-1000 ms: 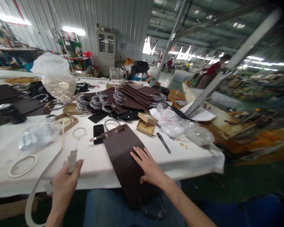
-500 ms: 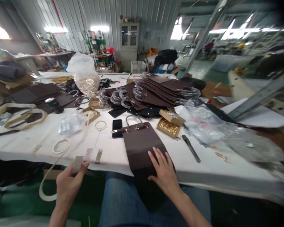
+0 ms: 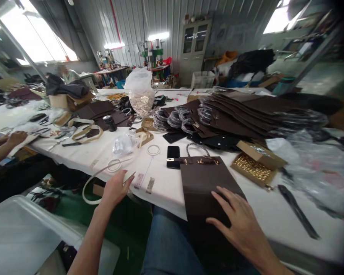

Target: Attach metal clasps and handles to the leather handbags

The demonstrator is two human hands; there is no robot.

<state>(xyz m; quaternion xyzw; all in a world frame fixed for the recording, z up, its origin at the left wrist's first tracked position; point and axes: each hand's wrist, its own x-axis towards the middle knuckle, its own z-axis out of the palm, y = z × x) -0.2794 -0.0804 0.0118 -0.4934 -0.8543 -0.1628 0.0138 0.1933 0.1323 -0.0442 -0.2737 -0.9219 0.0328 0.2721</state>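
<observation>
1. The table (image 3: 164, 193) carries the brown bag (image 3: 203, 177), which lies flat with its lower end over the near edge.
2. The bag looks stiff, light and smooth; I'd grip a side edge or the top handle.
3. The right hand (image 3: 240, 225) rests open, flat on it.
4. The left hand (image 3: 114, 189) pinches a small pale strip (image 3: 130, 177).

Grey corrugated metal wall (image 3: 126, 23) spans 11 to 12 o'clock. Against it at 12 o'clock we note a pale cabinet (image 3: 193, 53) with glass doors. Tube lights (image 3: 156, 36) glow on the wall just left of the cabinet. We log a large window (image 3: 37, 42), very bright, at 10 o'clock, and a smaller window (image 3: 278, 17) at 2 o'clock. A long table (image 3: 263, 217) under a white cover runs from 9 to 3 o'clock. Below its near edge, at 7 o'clock, we see a green floor (image 3: 71, 210).
</observation>
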